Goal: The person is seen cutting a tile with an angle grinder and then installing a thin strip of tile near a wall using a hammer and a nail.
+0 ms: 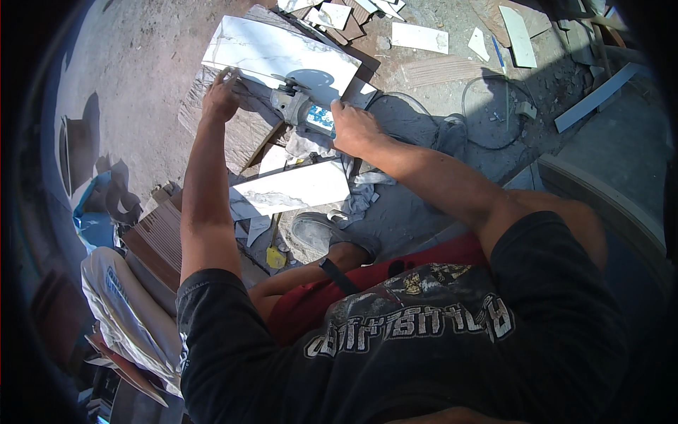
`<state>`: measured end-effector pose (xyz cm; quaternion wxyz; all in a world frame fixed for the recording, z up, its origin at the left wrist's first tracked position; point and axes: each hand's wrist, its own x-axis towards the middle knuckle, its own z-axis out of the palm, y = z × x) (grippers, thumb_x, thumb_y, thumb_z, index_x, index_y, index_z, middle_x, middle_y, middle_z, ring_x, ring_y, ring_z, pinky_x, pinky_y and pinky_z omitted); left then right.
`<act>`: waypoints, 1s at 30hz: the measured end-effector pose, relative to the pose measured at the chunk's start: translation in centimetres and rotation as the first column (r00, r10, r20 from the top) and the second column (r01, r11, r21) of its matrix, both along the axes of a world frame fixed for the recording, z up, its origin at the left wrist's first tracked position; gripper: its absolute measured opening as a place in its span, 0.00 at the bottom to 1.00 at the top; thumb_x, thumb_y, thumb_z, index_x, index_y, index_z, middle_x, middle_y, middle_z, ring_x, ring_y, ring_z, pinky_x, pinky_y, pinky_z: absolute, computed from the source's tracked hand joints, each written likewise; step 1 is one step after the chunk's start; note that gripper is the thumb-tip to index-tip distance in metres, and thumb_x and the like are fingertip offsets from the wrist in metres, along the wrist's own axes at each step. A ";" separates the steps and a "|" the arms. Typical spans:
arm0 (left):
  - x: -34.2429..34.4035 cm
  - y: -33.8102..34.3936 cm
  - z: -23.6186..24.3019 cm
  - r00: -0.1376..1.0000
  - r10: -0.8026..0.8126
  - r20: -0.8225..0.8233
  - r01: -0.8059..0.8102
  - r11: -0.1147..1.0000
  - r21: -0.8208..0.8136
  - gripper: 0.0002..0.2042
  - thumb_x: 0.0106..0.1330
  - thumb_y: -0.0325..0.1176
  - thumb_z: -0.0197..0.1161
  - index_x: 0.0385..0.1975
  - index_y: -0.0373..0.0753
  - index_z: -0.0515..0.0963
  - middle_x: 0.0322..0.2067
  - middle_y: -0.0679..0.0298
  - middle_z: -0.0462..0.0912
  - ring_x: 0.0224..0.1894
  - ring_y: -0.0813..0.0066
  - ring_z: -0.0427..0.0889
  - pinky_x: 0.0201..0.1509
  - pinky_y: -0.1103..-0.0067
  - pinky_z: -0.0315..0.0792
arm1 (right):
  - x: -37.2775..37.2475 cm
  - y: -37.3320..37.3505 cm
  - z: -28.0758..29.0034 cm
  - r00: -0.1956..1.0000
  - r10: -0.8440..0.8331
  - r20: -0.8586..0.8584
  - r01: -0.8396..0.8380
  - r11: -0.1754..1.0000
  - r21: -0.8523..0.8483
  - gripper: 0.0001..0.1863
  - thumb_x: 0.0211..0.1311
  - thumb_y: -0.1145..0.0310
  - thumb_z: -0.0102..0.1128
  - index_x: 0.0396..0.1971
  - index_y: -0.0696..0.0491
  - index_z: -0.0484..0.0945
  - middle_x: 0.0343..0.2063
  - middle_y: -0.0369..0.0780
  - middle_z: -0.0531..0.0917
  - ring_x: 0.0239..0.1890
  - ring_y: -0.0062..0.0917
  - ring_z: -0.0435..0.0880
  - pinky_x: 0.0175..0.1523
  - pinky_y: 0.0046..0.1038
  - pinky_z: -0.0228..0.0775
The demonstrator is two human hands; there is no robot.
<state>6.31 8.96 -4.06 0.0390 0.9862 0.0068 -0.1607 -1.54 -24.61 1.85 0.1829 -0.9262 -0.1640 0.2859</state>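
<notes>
A white marble-look tile (282,53) lies on a rough grey block (247,131) at the far side of my work spot. My right hand (355,129) is wrapped around the body of an angle grinder (302,113). The grinder's head is over the tile's near edge, and a round shadow falls on the tile beside it. I cannot make out whether the disc touches the tile. My left hand (222,95) rests at the tile's near left edge, fingers apart. Closer to me lies another white tile piece (293,189), next to grey rags (364,191).
Broken tile pieces (420,37) litter the dusty ground. A cable (466,106) loops at the right. A yellow tape measure (275,257) lies near my shoe (311,233). To the left are a blue bag (95,219), ribbed brown tiles (155,237) and a pale-trousered leg (131,304).
</notes>
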 end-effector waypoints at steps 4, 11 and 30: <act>-0.3 0.5 0.1 1.000 -0.002 -0.007 0.002 1.000 -0.006 0.32 0.59 0.29 0.52 0.68 0.58 0.64 0.70 0.71 0.60 0.66 0.58 0.67 0.68 0.68 0.65 | -0.2 -0.2 0.7 1.000 0.015 -0.008 -0.015 1.000 -0.002 0.26 0.51 0.73 0.65 0.50 0.62 0.66 0.43 0.53 0.79 0.48 0.44 0.82 0.54 0.38 0.76; -0.3 -0.6 0.7 1.000 0.010 -0.020 -0.010 1.000 0.011 0.33 0.58 0.30 0.55 0.68 0.59 0.64 0.70 0.71 0.60 0.65 0.59 0.68 0.67 0.67 0.66 | -0.3 -1.1 1.4 0.999 0.017 -0.038 -0.017 1.000 -0.012 0.30 0.50 0.69 0.70 0.51 0.62 0.65 0.45 0.52 0.80 0.49 0.43 0.83 0.53 0.38 0.76; -0.1 0.0 0.1 1.000 -0.025 -0.003 0.025 1.000 0.015 0.34 0.57 0.32 0.57 0.68 0.57 0.64 0.70 0.68 0.60 0.66 0.59 0.68 0.67 0.68 0.66 | -0.9 -2.1 1.3 1.000 0.009 -0.010 -0.009 1.000 -0.003 0.31 0.51 0.67 0.70 0.51 0.63 0.65 0.43 0.54 0.81 0.48 0.46 0.83 0.52 0.42 0.76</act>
